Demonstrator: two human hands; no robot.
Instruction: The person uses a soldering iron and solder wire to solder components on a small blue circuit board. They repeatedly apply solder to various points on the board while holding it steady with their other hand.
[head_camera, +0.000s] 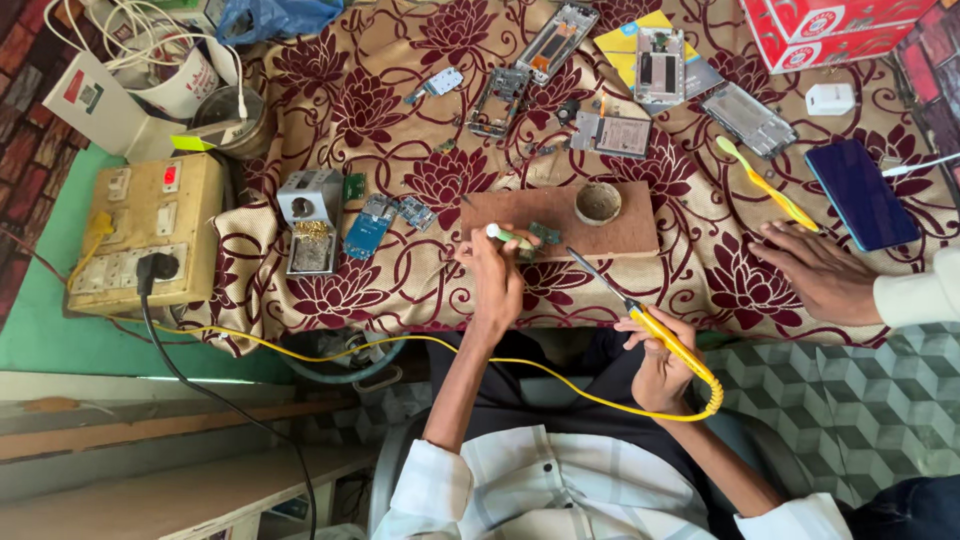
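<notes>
At the far left a yellowed switch box (150, 232) sits on a green mat, a black plug pushed into its socket and a black cable dropping away below; just right of it, on the floral cloth (380, 130), stands a grey soldering-iron stand (311, 222) with a brass wool pad, and beside that lie a blue circuit board (368, 226) and a smaller board fragment. At the centre a brown wooden board (560, 222) lies on the cloth, carrying a small round tin (598, 203). The person's left hand (492, 275) rests at the board's near edge, fingers closed around a slim white and green tool (508, 236), whose tip meets a small dark component (545, 234) on the board. The right hand (660, 365) is lower and to the right, off the table edge, fingers wrapped around the yellow handle of a soldering iron (655, 330); its dark tip points up-left towards the board, close to the component, contact not discernible; its yellow cord loops back across the lap towards the left. Further right, another person's hand (815, 272) lies flat and open on the cloth, near a dark blue phone (862, 194) and a yellow-green toothbrush (765, 183); dismantled phone frames lie along the far edge.
</notes>
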